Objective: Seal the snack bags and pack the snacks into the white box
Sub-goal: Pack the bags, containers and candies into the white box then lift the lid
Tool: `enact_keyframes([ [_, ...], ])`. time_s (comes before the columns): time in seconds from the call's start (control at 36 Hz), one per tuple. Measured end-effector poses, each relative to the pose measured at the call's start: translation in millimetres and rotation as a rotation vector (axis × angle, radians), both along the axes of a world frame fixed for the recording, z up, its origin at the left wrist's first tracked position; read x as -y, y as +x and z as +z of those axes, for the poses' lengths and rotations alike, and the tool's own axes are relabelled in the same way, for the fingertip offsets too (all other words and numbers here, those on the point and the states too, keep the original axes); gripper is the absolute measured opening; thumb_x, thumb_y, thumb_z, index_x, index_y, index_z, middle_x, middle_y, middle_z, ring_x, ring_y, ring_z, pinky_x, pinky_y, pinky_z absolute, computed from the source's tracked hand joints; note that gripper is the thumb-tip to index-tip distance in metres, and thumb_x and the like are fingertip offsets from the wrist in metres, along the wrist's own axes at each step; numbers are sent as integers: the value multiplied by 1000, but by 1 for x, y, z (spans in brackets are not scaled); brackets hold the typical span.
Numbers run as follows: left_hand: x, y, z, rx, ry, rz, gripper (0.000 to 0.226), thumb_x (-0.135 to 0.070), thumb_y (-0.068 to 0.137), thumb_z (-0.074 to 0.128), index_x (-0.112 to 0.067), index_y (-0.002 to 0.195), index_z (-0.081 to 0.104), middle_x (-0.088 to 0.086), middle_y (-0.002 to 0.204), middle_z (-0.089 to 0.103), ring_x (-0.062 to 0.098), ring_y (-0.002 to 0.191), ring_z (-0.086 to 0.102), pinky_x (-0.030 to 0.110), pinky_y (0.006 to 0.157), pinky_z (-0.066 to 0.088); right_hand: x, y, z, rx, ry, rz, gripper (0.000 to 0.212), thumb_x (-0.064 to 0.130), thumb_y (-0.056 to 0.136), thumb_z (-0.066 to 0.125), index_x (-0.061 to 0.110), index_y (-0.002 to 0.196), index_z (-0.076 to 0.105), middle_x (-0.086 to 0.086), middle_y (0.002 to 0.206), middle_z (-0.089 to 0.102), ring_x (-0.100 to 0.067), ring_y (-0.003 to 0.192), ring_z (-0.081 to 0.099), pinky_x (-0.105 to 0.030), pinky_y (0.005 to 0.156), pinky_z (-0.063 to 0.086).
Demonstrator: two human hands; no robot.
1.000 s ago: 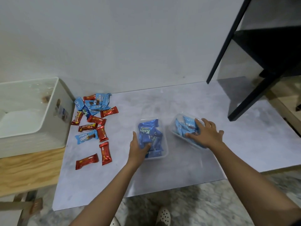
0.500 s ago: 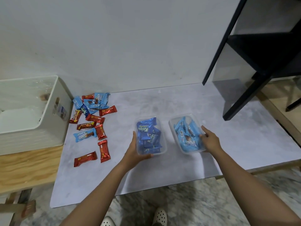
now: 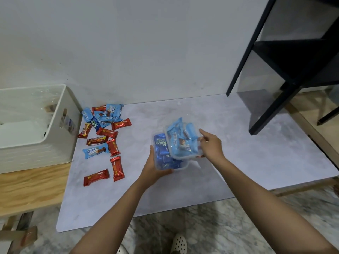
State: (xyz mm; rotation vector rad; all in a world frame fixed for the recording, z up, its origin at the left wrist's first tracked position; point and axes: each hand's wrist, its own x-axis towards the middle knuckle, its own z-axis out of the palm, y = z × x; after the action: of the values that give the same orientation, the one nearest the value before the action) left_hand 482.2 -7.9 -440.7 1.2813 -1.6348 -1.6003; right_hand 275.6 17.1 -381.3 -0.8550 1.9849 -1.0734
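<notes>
Grey mat [image 3: 256, 153] covers the table below a pale wall. A white box [image 3: 60, 136] stands open at the far left on a wooden bench [image 3: 33, 184], with loose snacks [image 3: 104, 136] in red and blue wrappers scattered just right of it. At mid-mat the left hand [image 3: 156, 167] grips the near-left corner of the dark-blue tub [image 3: 165, 156], whose long axis runs roughly near to far. The right hand [image 3: 211, 145] clamps the right wall of the light-blue tub [image 3: 181, 142], which is tilted and overlaps the first tub's far-right part.
</notes>
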Motion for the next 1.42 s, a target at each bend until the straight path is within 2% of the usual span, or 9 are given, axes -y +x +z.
enact_keyframes([
  [0.08, 6, -2, 1, -2, 119, 41, 35, 1, 93, 50, -3, 127, 46, 5, 109, 58, 17, 102, 58, 30, 90, 53, 3, 16, -2, -30, 39, 55, 43, 7, 95, 37, 16, 136, 47, -10, 130, 53, -28, 92, 61, -36, 58, 59],
  [0.22, 3, 4, 8, 70, 126, 59, 41, -15, 90, 60, -7, 128, 46, 5, 119, 57, 22, 118, 54, 20, 86, 53, 2, 20, -3, -219, 84, 176, 47, 12, 89, 42, 20, 136, 47, -13, 121, 62, -27, 98, 62, -39, 79, 57],
  [0.39, -10, 9, 17, 7, 15, 42, 43, -17, 82, 69, -27, 117, 47, -8, 114, 58, 16, 114, 57, 19, 85, 53, -4, 18, 6, -275, 116, 288, 51, 10, 75, 52, 18, 126, 57, -9, 75, 65, -26, 71, 64, -38, 74, 57],
  [0.61, -10, 15, 14, 101, -3, -19, 56, -19, 76, 74, -24, 122, 43, -5, 114, 56, 18, 114, 55, 14, 79, 51, -6, 29, -1, -153, 161, 319, 55, 12, 80, 50, 18, 135, 41, -19, 109, 63, -34, 88, 66, -43, 71, 60],
  [0.81, -12, 37, 17, 3, 240, -149, 124, -22, 63, 83, -31, 147, -9, -3, 157, 11, 18, 143, 17, 38, 114, 27, -13, 27, -4, -95, 89, 369, 62, 25, 90, 54, 30, 144, 25, 1, 115, 55, -17, 97, 57, -32, 80, 51],
  [0.94, -4, 37, 34, -22, 224, -83, 111, -58, 68, 69, -41, 143, -10, 1, 158, 7, 20, 142, 21, 43, 114, 28, -15, 35, -5, 179, 22, 484, 80, 25, 88, 62, 35, 146, 8, 7, 141, 39, -20, 130, 43, -33, 98, 43],
  [1.03, 10, 28, 43, 17, 215, -63, 85, -42, 87, 55, -41, 144, -7, 4, 157, 9, 23, 141, 24, 39, 111, 33, -13, 35, -7, 306, 56, 455, 85, 23, 85, 65, 42, 143, 6, 7, 143, 36, -24, 129, 43, -48, 93, 50],
  [1.19, 25, 24, 50, 117, 248, -87, 87, -33, 86, 62, -41, 144, -2, 15, 148, 29, 29, 126, 46, 49, 99, 46, -9, 30, -1, 348, 105, 385, 88, 14, 85, 65, 36, 146, 6, -2, 143, 40, -22, 116, 49, -35, 73, 54],
  [1.42, 47, 45, 91, 51, 185, 1, 81, -25, 88, 61, -34, 147, 6, 7, 126, 52, 9, 93, 61, 19, 63, 54, 37, 45, 44, 263, 128, 446, 91, 17, 79, 71, 39, 146, 13, -7, 138, 44, -27, 111, 56, -41, 82, 56],
])
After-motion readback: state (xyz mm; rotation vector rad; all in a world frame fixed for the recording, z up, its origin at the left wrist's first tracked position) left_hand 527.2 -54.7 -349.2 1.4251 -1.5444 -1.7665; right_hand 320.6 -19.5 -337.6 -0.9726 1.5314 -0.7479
